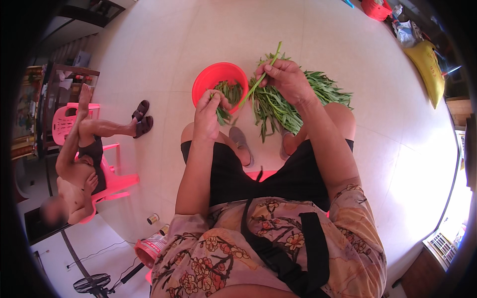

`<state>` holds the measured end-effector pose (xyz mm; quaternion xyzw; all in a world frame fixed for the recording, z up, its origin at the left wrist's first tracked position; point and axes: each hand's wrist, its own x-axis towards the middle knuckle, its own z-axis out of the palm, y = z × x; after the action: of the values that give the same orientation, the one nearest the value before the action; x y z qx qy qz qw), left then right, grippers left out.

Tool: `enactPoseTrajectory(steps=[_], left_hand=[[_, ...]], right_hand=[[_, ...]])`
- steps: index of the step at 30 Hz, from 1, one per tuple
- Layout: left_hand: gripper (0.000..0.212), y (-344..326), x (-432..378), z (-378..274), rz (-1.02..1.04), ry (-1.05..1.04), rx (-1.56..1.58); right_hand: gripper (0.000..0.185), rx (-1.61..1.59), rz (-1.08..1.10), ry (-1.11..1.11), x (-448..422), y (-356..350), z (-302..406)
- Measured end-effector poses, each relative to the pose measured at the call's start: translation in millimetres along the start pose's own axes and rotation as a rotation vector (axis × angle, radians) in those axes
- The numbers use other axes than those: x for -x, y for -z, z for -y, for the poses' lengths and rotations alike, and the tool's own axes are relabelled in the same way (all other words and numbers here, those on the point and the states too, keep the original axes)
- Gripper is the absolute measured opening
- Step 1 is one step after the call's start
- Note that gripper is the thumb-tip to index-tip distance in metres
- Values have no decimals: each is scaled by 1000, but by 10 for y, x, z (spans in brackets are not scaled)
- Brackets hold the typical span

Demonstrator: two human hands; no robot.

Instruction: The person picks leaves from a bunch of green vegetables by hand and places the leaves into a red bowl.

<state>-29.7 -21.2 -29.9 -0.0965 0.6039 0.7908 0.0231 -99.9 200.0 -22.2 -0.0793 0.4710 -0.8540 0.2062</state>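
Note:
My left hand point(209, 110) is closed on a small bunch of green leaves point(223, 116) at the near edge of the red plastic basin point(203, 79). Inside the basin lie loose leafy greens point(231, 91). To its right, my right hand point(281, 76) pinches a long green stem point(276, 56) between thumb and fingers; the stem slants down towards the basin's right rim. Below and behind that hand, a large pile of long-leaved green vegetables point(324, 89) is spread on the tiled floor.
My shoes point(240, 143) stand below the basin and pile. At left, another person sits on a pink plastic chair point(121, 180), sandals point(143, 124) on the floor. A red bucket point(147, 251) is lower left; a yellow sack point(426, 70) and red basket point(375, 10) are upper right.

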Motion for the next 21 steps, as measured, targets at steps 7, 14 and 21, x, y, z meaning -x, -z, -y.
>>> enactPoseTrajectory(steps=[7,14,21], left_hand=[[14,-301,97,-332,252,413,25],[8,-248,12,-160,131,445,136],[15,60,26,243,-44,535,310]], right_hand=[[16,19,69,-27,8,-52,-78],[15,139,19,19,23,-61,-90],[16,-142,5,61,34,-56,-5]])
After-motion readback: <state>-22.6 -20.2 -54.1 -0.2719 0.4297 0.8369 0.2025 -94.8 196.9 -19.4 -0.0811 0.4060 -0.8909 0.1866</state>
